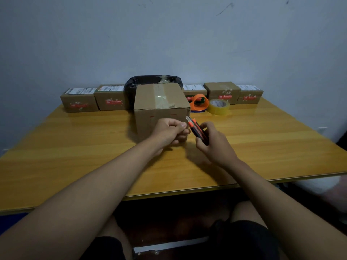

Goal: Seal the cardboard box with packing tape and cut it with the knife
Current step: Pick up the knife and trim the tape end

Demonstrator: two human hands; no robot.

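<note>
On the wooden bench (75, 147), the right hand (214, 143) grips an orange-and-black utility knife (197, 130), blade angled up-left toward the taped brown cardboard box (159, 102); the left hand (169, 132) pinches closed at the box's front.

Small labelled parcels (79, 102) and black-lined bin (131, 85) along wall.

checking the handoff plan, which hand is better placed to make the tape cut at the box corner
Right. The right hand already grips the knife, its blade tip at the near right corner of the cardboard box. The left hand is pinched in front of the box, apparently holding the tape end taut.
</note>
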